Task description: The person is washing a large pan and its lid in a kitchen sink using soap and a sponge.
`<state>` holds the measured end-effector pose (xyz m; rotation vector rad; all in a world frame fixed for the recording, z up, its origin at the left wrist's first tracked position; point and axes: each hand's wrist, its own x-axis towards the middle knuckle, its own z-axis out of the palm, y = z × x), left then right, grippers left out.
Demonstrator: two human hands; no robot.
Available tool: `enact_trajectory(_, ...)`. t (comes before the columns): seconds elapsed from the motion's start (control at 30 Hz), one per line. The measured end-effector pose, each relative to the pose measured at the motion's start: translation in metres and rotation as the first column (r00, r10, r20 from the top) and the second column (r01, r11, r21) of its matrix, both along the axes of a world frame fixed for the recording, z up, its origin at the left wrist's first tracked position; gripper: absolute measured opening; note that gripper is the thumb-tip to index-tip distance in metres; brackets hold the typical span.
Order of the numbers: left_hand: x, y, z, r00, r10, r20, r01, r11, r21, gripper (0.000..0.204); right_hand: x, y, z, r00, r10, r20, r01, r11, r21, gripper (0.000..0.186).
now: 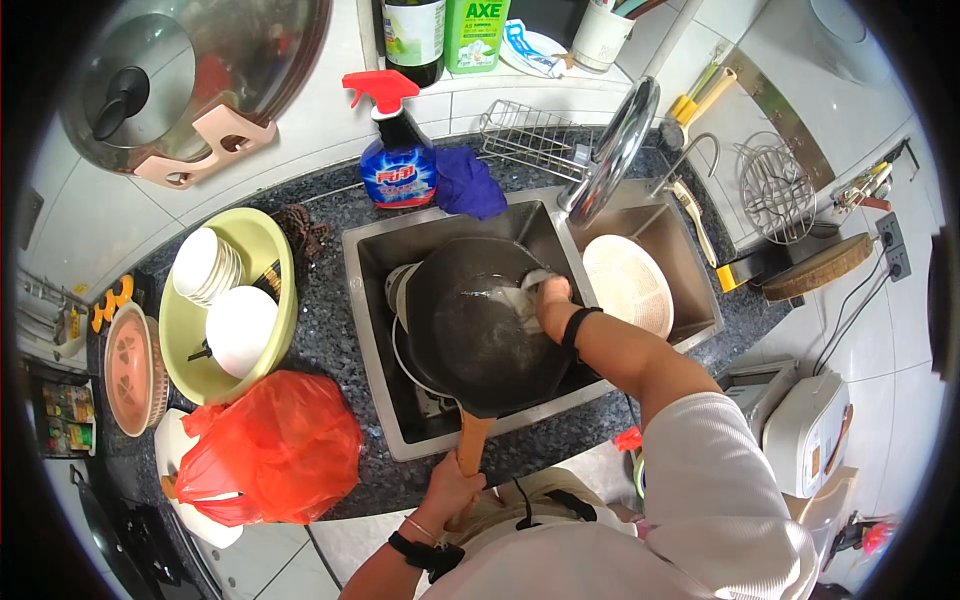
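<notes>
A dark wok (470, 350) rests over the left basin of the steel sink (395, 445), with dishes or pots partly visible beneath it. My left hand (455, 490) is closed around its wooden handle (473, 440) at the front edge. My right hand (555, 305) is closed inside the wok at the right, on a pale wet cloth or scrubber (525, 305), partly hidden by my fingers. A little water shines on the wok's inside. In the right basin a cream colander (625, 270) sits beneath my right forearm.
A curved faucet (630, 120) rises behind the sink. Left stand a yellow basin of bowls (185, 370), a red bag (265, 450) and pink baskets (130, 370). A spray bottle (400, 165), blue cloth (470, 185) and wire rack (535, 140) stand behind; a wooden board (820, 270) at right.
</notes>
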<state>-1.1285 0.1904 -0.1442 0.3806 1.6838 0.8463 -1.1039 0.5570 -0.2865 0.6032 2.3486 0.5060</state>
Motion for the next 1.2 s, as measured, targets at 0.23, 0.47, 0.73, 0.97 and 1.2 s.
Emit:
enact_trajectory(0.23,0.003,-0.007,-0.013,0.994,0.057,0.096,-0.059,0.998,0.010,0.041,0.004,-0.067,0.042,0.932,0.214,0.292,-0.042,0.864,-0.502,0.022)
enact_trajectory(0.47,0.001,-0.002,-0.008,0.996,0.028,0.079,-0.027,1.000,-0.013,0.041,-0.025,-0.108,0.066,0.814,-0.566,0.134,0.345,0.285,-0.894,0.064)
enact_trajectory(0.73,0.000,-0.001,-0.002,0.999,0.012,0.039,-0.011,1.000,-0.008,0.041,-0.055,-0.111,0.042,0.848,-0.018,-0.529,-0.352,0.727,-0.589,0.070)
enact_trajectory(0.97,0.003,-0.005,-0.015,0.999,0.030,0.043,-0.030,1.000,0.000,0.043,-0.083,-0.048,0.032,0.937,0.190,-0.292,-0.230,0.967,-0.109,0.052)
enact_trajectory(1.2,0.002,-0.001,-0.011,0.999,0.017,0.031,-0.016,1.000,-0.017,0.044,-0.019,-0.032,0.012,0.990,-0.142,0.027,0.142,0.916,-0.374,0.039)
